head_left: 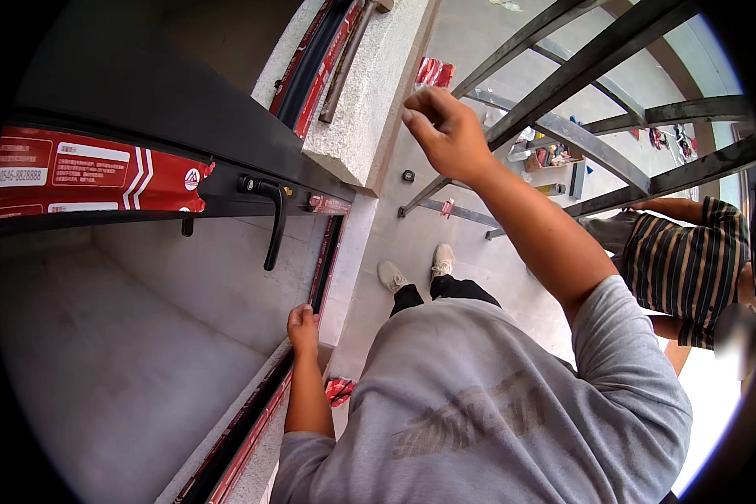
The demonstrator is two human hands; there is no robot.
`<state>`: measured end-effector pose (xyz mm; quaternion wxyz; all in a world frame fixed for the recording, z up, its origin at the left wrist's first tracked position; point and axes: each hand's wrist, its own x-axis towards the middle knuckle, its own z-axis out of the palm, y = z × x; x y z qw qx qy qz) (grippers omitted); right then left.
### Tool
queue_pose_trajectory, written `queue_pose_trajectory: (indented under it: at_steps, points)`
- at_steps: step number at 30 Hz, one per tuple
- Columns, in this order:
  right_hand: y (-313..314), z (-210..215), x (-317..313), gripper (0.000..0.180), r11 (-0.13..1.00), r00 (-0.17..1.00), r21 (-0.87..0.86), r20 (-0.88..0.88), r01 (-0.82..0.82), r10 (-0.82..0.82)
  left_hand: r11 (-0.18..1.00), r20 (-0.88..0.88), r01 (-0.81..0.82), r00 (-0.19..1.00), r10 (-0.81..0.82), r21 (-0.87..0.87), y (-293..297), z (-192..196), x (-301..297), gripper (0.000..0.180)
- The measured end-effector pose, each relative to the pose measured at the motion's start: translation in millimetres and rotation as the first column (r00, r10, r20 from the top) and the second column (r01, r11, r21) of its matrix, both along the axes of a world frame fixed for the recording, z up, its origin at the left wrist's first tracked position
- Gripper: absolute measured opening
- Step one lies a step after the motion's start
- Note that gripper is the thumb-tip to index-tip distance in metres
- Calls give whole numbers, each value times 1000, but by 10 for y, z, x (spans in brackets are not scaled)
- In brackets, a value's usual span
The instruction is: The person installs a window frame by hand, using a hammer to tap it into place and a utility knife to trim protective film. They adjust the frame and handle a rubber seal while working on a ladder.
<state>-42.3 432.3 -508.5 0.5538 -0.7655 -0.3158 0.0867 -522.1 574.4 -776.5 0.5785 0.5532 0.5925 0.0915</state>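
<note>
Down at the lower edge of the window frame [252, 420], our left hand [302, 326] rests with its fingers curled over the dark rail, gripping the frame's edge beside the grey concrete wall [353, 109]. Our right hand [445, 126] is raised well above it, out in the open air near the corner of that wall; the fingers are bent loosely inward and we see nothing held in them, though the palm faces away, so we cannot be certain. Between the two hands, on the upper dark bar of the frame, a black lever handle [273, 218] hangs downward, apart from both hands. Red and white protective film [92, 172] covers the bar to the left of the handle. Beyond the right forearm, grey metal railing bars [580, 67] cross the view, and our light shoes [416, 267] stand on the pale floor below. At the right edge, another person in a striped shirt [689, 260] stands near the bars.
</note>
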Motion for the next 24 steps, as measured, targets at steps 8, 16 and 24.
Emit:
queue_pose_trajectory:
  at_steps: [8, 16, 24]
  points:
    - [1734, -575, 802, 73, 902, 868, -406, -386, 144, -312, 987, -162, 152, 977, -142, 48, -785, 216, -873, 26]
    - [1954, -497, 1004, 44, 849, 909, -510, -275, 139, -314, 928, -85, -357, 933, 349, -110, -1587, 94, -2138, 15]
    - [1796, -409, 964, 20, 934, 622, -81, -726, 347, -294, 907, -77, -402, 916, 395, -124, -2433, 188, -2068, 11]
